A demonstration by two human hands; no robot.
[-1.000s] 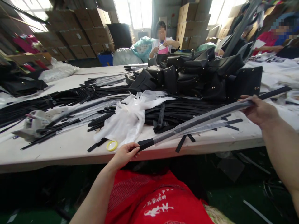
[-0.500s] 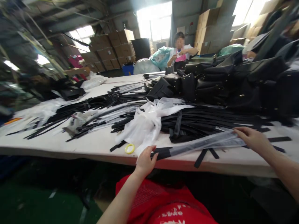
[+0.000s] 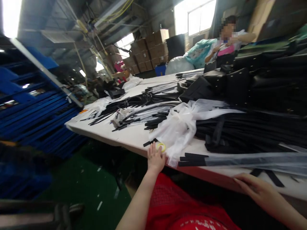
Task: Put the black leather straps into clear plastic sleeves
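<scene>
My left hand [image 3: 155, 158] is at the table's front edge, fingers stretched out. Its fingertips are right beside a yellow ring [image 3: 161, 147], which looks like a roll of tape; I cannot tell whether they touch it. My right hand [image 3: 255, 188] is low at the table edge on the right, fingers extended and holding nothing. Between the hands lies a bundle of black straps [image 3: 192, 159], partly wrapped in a clear plastic sleeve [image 3: 242, 160]. Crumpled white plastic sheeting [image 3: 182, 124] is just behind the yellow ring. Short black strips [image 3: 274, 177] lie near my right hand.
Piles of black straps [image 3: 249, 131] cover much of the white table [image 3: 105, 131]. Black bags [image 3: 271, 86] are heaped at the back right. A person [image 3: 225, 41] is behind the table. Blue racks [image 3: 35, 118] stand at left, cartons [image 3: 151, 48] at the back.
Both hands have let go of the strap bundle, which now lies on the table. My left hand has reached to the yellow ring; my right has drawn down to the edge. The view has turned left.
</scene>
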